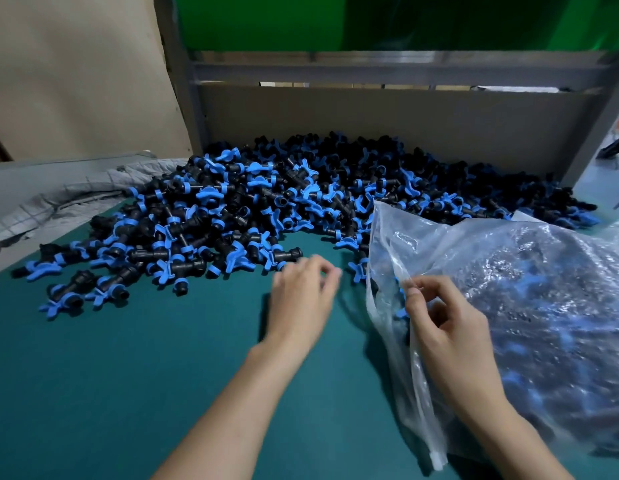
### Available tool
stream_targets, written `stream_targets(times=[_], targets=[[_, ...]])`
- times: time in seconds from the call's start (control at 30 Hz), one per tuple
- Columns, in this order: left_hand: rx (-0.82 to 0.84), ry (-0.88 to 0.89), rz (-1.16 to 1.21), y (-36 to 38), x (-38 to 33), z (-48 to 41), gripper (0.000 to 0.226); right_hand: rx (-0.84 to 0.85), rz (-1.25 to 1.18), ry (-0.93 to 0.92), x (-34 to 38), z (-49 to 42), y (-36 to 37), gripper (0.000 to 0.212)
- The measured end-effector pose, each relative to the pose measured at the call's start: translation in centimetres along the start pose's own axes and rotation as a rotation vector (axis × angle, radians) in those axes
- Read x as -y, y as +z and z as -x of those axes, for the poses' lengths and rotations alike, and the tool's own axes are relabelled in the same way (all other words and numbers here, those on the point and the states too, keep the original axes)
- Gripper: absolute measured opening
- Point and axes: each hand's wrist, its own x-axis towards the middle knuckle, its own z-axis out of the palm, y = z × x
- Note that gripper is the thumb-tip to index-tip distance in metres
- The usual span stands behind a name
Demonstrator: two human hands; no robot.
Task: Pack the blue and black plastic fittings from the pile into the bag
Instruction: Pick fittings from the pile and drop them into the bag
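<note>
Right hand (439, 318) pinched the bag (529, 271) rim to keep it open; left hand (301, 292), loosely curled and empty, hovered by the pile (232, 202).

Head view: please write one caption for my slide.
Right hand pinches clear plastic bag rim; left hand hovers near pile of blue-and-black plastic fittings.

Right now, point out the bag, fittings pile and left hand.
bag (509, 268), head view, clear side wall.
fittings pile (249, 202), head view, heap's middle.
left hand (301, 301), head view, back of hand.
</note>
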Motion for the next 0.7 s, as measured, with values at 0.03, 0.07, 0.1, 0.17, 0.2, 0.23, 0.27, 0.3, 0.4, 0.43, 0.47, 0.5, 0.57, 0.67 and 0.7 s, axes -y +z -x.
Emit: stream_targets(times=[0.03,0.07,0.1,0.17,0.2,0.23,0.27,0.3,0.4,0.43,0.47,0.5,0.57,0.67,0.7], targets=[[-0.042,-0.119,-0.113,-0.2,1.5,-0.5,0.028,0.007,0.018,0.021,-0.3,0.0,0.1,0.005],[-0.043,-0.208,-0.202,-0.6,2.6,-0.7,0.034,0.013,0.037,0.039,-0.5,-0.1,0.2,0.005],[-0.020,-0.286,-0.263,-0.8,3.3,-0.9,0.039,0.015,0.053,0.053,-0.7,-0.1,0.2,0.006],[-0.009,-0.385,-0.296,-0.8,3.9,-1.2,0.043,0.012,0.061,0.072,-1.0,-0.1,0.2,0.006],[-0.026,-0.416,-0.303,-0.7,4.0,-1.4,0.042,0.012,0.060,0.080,-1.0,-0.2,0.2,0.006],[-0.037,-0.443,-0.305,-0.8,4.0,-1.7,0.039,0.014,0.059,0.089,-1.0,-0.1,0.1,0.005],[-0.043,-0.459,-0.317,-0.8,4.0,-1.9,0.036,0.013,0.057,0.097,-1.1,-0.2,0.1,0.005],[-0.044,-0.469,-0.334,-0.9,4.0,-1.9,0.035,0.013,0.052,0.104,-1.1,-0.1,0.1,0.006],[-0.046,-0.466,-0.388,-0.8,4.0,-1.6,0.035,0.006,0.013,0.135,-1.0,-0.3,-0.1,0.008],[-0.044,-0.479,-0.401,-0.9,4.1,-1.4,0.035,0.000,-0.009,0.151,-0.9,-0.4,-0.2,0.009],[-0.043,-0.497,-0.419,-1.0,4.3,-1.4,0.036,-0.010,-0.034,0.169,-0.9,-0.4,-0.2,0.009],[-0.044,-0.516,-0.425,-1.2,4.5,-1.3,0.036,-0.019,-0.058,0.186,-0.8,-0.5,-0.2,0.010],[-0.061,-0.521,-0.383,-1.6,4.6,-1.2,0.034,-0.031,-0.089,0.208,-0.7,-0.7,-0.4,0.012],[-0.132,-0.442,-0.137,-1.7,4.3,-1.3,0.028,-0.037,-0.109,0.231,-0.6,-0.8,-0.5,0.012],[-0.141,-0.410,-0.011,-1.7,4.1,-1.4,0.025,-0.039,-0.111,0.239,-0.6,-0.8,-0.5,0.013]])
